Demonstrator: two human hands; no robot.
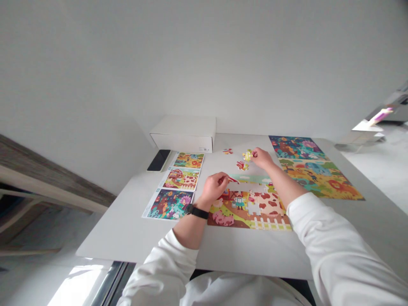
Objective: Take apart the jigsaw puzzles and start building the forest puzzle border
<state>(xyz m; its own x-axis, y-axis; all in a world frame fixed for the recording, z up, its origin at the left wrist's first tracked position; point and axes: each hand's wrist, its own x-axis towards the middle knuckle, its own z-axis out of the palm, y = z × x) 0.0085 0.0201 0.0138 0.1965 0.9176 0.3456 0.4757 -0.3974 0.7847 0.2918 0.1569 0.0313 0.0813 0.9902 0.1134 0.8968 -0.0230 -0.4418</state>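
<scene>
Two loose pieces (pixel 242 165) lie beyond the partly filled farm puzzle (pixel 236 212) on the table (pixel 143 244). Near them, the right hand (pixel 262 158) pinches a yellow piece (pixel 247 155); the left hand (pixel 215 187) curls over the puzzle's far left corner, beside a red strip (pixel 233 180), its grip unclear to me.

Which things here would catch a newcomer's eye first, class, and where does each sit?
First, the unfinished farm puzzle, with its spotted cow, near the middle of the table. Then the bright lion scene towards the right, and the plain white box at the far edge, left of centre.
</scene>
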